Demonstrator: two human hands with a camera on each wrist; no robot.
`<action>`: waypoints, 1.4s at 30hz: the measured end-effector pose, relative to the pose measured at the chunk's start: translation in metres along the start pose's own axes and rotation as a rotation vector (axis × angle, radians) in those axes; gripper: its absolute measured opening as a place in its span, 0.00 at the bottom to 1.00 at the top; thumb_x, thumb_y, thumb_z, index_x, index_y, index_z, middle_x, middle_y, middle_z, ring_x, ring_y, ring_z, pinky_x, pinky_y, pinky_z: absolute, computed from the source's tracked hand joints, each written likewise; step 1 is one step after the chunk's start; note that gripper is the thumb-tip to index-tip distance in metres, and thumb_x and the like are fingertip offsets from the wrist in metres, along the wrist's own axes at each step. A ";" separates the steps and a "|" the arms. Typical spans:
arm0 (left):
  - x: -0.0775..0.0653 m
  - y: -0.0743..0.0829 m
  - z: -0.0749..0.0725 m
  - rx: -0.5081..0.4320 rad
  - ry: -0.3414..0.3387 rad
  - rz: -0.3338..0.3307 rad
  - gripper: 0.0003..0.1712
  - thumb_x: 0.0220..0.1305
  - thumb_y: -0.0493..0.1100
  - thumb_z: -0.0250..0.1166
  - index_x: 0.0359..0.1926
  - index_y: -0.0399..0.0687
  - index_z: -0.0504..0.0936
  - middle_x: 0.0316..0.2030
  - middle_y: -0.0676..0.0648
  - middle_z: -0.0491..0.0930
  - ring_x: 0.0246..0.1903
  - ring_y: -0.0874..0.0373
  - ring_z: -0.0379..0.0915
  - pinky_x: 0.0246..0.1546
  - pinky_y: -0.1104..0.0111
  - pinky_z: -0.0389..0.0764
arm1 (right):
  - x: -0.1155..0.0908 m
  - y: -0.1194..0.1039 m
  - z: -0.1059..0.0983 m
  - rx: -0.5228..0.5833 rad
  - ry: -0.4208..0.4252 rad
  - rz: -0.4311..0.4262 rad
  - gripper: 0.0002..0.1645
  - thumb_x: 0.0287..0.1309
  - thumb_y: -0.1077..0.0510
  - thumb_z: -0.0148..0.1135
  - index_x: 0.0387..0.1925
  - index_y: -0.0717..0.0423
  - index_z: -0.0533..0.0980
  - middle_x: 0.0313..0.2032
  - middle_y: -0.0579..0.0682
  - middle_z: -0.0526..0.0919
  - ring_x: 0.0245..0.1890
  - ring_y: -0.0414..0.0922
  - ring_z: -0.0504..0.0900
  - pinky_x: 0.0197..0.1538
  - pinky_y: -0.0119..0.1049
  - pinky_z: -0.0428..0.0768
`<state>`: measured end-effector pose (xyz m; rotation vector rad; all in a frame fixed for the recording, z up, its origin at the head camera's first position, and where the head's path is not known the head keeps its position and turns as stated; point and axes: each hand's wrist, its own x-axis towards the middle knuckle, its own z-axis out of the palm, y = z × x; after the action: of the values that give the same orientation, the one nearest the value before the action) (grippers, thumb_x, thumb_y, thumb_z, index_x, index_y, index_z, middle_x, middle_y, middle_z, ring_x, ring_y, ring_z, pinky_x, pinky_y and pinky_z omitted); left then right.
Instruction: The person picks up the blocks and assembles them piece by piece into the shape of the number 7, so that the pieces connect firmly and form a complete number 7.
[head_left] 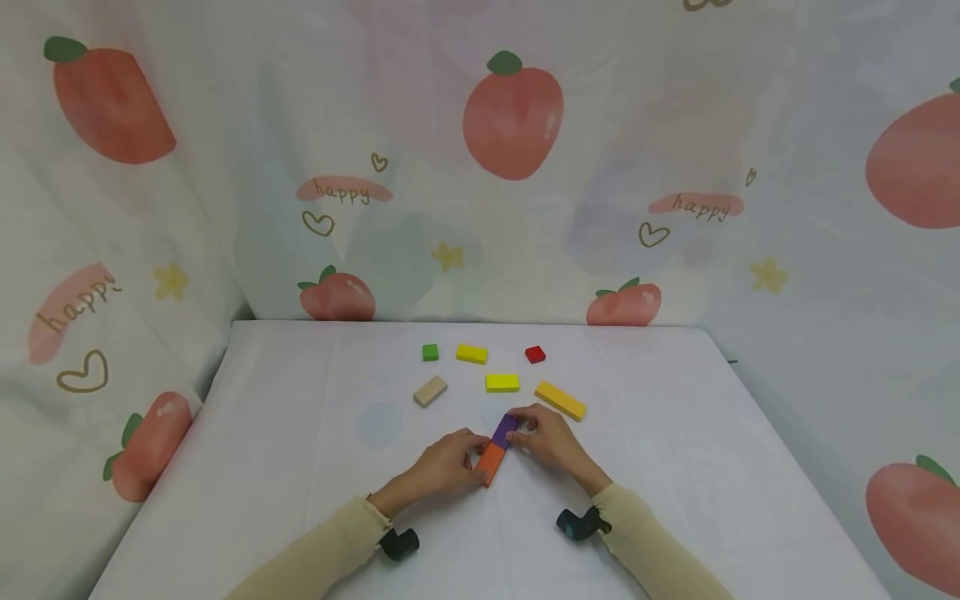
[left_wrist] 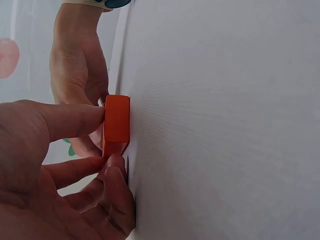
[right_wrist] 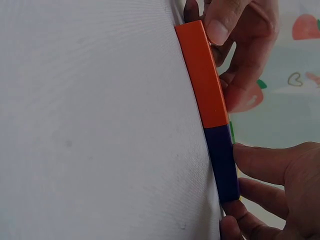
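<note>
On the white table in front of me, an orange block [head_left: 491, 463] and a purple block [head_left: 504, 431] lie end to end in one slanting line. My left hand [head_left: 447, 464] pinches the orange block, thumb near its close end and fingers along its left side. The purple block is held at its far end between the thumb and fingers of my right hand [head_left: 551, 435]. In the right wrist view the orange block [right_wrist: 204, 75] meets the purple block [right_wrist: 222, 165] with their side faces nearly flush. The left wrist view shows the end face of the orange block [left_wrist: 117, 120].
Beyond my hands lie a beige block [head_left: 430, 392], a yellow block [head_left: 502, 383] and a long amber block [head_left: 560, 401]. Farther back are a green block [head_left: 430, 352], another yellow piece [head_left: 472, 354] and a red block [head_left: 535, 355]. A fruit-printed cloth [head_left: 420, 108] hangs behind the table [head_left: 300, 417].
</note>
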<state>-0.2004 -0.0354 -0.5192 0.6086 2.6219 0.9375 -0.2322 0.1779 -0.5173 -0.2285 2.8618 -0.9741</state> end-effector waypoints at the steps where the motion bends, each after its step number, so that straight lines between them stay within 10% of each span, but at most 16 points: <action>1: 0.000 0.000 0.000 0.003 0.005 0.001 0.31 0.58 0.47 0.71 0.62 0.46 0.77 0.42 0.54 0.77 0.29 0.66 0.68 0.29 0.75 0.70 | 0.000 0.000 0.000 -0.002 -0.001 -0.005 0.21 0.56 0.54 0.71 0.53 0.47 0.82 0.42 0.45 0.83 0.40 0.43 0.74 0.42 0.36 0.73; 42: 0.012 -0.001 -0.002 -0.072 0.023 0.019 0.29 0.59 0.45 0.70 0.62 0.52 0.78 0.36 0.56 0.80 0.29 0.64 0.69 0.30 0.74 0.70 | -0.003 0.003 0.000 0.076 0.014 0.006 0.19 0.56 0.54 0.71 0.51 0.44 0.82 0.46 0.43 0.84 0.44 0.42 0.76 0.51 0.41 0.76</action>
<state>-0.2121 -0.0319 -0.5199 0.6092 2.5943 1.0449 -0.2301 0.1809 -0.5190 -0.2064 2.8292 -1.0851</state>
